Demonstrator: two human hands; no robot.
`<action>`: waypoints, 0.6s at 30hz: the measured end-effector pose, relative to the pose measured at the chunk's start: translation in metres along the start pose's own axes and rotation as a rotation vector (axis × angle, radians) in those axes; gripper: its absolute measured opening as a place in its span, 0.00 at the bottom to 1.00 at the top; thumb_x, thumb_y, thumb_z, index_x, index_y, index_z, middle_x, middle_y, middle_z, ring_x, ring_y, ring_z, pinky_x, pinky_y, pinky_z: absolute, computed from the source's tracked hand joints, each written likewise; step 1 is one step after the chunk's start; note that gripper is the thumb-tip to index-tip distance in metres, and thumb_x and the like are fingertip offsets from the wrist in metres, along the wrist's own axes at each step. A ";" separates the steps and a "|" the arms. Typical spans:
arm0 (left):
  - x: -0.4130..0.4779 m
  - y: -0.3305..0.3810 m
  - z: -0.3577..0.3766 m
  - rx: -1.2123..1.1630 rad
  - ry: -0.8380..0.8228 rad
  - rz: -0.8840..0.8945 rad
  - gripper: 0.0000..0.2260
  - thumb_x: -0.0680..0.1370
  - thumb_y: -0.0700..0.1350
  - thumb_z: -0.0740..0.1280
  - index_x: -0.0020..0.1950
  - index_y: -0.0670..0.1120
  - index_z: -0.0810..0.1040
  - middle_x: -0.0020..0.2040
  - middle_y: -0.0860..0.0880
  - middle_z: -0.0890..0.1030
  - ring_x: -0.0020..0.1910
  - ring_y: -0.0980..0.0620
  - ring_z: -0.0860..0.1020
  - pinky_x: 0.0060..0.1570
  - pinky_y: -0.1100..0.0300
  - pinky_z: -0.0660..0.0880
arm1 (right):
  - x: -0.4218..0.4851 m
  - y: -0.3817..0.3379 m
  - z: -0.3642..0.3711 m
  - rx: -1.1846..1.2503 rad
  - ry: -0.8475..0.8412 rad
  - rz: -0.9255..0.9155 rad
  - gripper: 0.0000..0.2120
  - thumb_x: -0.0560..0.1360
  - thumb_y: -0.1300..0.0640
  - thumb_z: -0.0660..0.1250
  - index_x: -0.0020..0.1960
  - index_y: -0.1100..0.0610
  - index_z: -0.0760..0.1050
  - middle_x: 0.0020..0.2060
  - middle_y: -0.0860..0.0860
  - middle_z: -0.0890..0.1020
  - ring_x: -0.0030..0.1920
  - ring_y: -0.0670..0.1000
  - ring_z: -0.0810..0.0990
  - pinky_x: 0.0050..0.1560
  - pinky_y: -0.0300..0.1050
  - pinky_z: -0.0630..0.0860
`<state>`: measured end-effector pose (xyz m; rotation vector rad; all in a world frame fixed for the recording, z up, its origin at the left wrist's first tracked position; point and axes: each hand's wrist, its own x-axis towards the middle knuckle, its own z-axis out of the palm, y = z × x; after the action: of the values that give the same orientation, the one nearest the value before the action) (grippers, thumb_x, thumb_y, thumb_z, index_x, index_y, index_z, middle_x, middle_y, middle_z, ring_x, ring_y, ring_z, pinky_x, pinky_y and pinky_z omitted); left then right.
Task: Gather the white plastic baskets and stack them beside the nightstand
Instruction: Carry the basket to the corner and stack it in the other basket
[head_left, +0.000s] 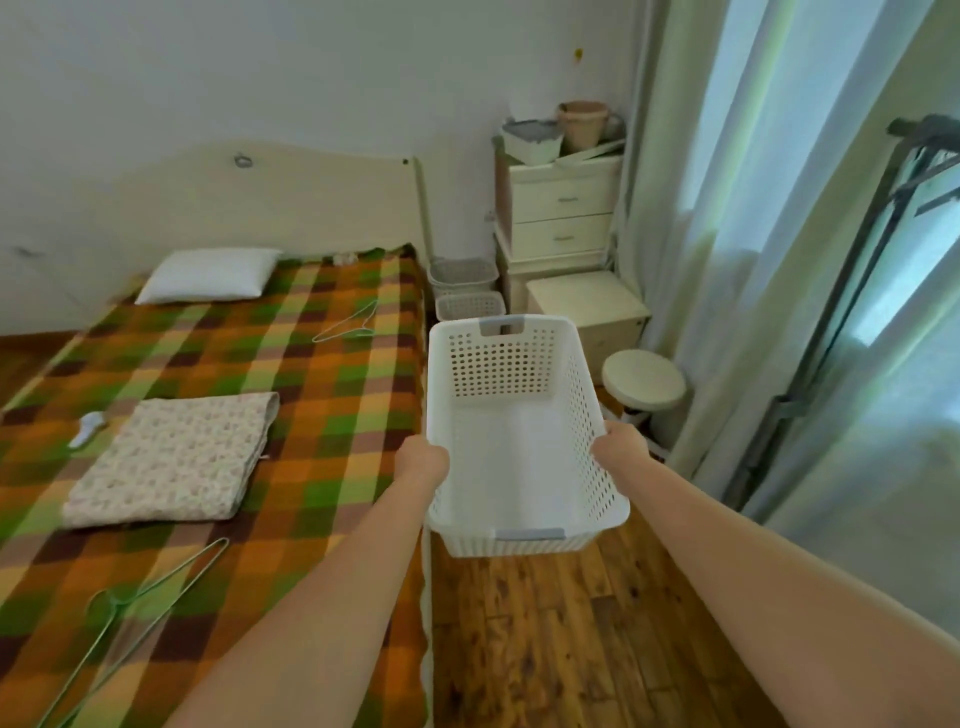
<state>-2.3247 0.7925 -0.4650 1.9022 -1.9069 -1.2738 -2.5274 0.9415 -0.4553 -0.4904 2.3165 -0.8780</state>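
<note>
Carrying big basket (519, 457) to the nightstand (563, 208)
Both hands, left (423, 460) & right (621, 439), grip its side rims; keep level, nest it probably onto two small baskets (462, 275) beside the bed.

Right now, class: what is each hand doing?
Left hand: closed on the left rim of the white basket.
Right hand: closed on the same basket's right rim.

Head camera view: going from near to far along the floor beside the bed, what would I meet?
Held basket gripped by left hand and right hand → nearer floor basket → farther floor basket → wall.
</note>
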 end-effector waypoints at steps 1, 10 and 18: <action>0.015 0.004 -0.002 0.028 -0.009 0.013 0.16 0.80 0.37 0.57 0.67 0.37 0.73 0.60 0.39 0.79 0.54 0.42 0.80 0.42 0.53 0.79 | 0.009 -0.007 0.001 0.014 0.010 0.008 0.18 0.78 0.66 0.58 0.67 0.66 0.73 0.57 0.63 0.78 0.52 0.58 0.76 0.55 0.50 0.74; 0.126 0.076 -0.018 0.029 -0.043 0.029 0.15 0.81 0.38 0.57 0.65 0.37 0.73 0.59 0.39 0.79 0.53 0.42 0.80 0.44 0.54 0.79 | 0.092 -0.084 0.008 0.116 0.085 0.013 0.18 0.78 0.67 0.58 0.66 0.64 0.75 0.62 0.63 0.79 0.63 0.63 0.78 0.60 0.53 0.76; 0.219 0.142 0.008 0.018 -0.035 0.046 0.17 0.80 0.36 0.56 0.67 0.36 0.73 0.61 0.38 0.79 0.55 0.40 0.80 0.38 0.57 0.74 | 0.203 -0.124 -0.002 0.147 0.039 0.021 0.18 0.76 0.68 0.53 0.59 0.66 0.78 0.56 0.65 0.81 0.60 0.66 0.79 0.59 0.61 0.77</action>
<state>-2.4747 0.5785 -0.4743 1.8451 -1.9738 -1.2888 -2.6656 0.7480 -0.4514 -0.3882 2.2667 -1.0468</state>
